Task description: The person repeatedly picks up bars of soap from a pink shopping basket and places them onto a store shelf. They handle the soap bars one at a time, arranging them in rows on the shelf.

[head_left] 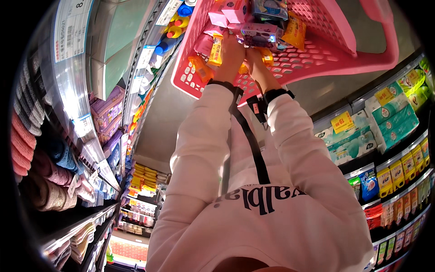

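Both of my arms, in white sleeves with dark wrist straps, reach forward into a pink plastic shopping basket (290, 68) with perforated walls. My left hand (230, 56) lies among the packages, beside a narrow yellow packet (216, 50) and below pink boxes (234, 11). Close to it, my right hand (257, 63) reaches under a dark purple box (260, 35), near another orange-yellow packet (266, 56). The fingers of both hands are mostly hidden, so what they grip, if anything, does not show. An orange packet (200, 68) rests at the basket's near left corner.
More packages fill the basket, including an orange bag (294, 31) and a dark blue box (270, 9). Shelves with bottles (174, 31), purple boxes (108, 111) and folded textiles (43, 183) line the left. Tissue packs (394, 120) and yellow packages (397, 174) stand on shelves at right.
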### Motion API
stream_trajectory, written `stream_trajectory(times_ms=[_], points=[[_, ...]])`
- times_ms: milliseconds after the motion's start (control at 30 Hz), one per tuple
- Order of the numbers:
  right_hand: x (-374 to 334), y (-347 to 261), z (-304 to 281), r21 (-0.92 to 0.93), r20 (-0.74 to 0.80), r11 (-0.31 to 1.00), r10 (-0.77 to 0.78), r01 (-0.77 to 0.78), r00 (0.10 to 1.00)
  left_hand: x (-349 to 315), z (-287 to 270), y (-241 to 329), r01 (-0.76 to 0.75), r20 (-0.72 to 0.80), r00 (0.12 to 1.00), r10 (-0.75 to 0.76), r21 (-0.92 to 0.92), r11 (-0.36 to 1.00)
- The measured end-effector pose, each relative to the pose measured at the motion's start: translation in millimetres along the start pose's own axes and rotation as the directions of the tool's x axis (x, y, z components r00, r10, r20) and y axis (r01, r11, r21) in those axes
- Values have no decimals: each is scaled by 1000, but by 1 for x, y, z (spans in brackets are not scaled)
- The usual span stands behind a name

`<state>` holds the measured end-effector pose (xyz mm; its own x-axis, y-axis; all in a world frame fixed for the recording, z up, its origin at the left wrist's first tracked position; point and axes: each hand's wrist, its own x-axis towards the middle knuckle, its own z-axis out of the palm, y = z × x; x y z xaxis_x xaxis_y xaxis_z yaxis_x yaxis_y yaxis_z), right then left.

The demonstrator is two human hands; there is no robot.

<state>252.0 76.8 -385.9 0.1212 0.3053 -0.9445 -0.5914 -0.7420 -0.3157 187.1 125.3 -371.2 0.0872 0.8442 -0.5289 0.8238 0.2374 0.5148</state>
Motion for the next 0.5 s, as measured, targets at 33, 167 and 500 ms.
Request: stream_trajectory(times_ms=[33, 167, 500], points=[[-2, -3, 2, 138, 44, 987, 72, -78, 996, 3, 2, 2, 20, 16, 1000, -21, 43, 999], [-8, -18, 4, 98, 118, 968, 219, -231, 969, 12, -2, 0, 127, 138, 979, -147, 145, 981], [-7, -8, 2, 174, 203, 961, 180, -216, 963, 25, -27, -3, 204, 391, 861, -327, 323, 924]])
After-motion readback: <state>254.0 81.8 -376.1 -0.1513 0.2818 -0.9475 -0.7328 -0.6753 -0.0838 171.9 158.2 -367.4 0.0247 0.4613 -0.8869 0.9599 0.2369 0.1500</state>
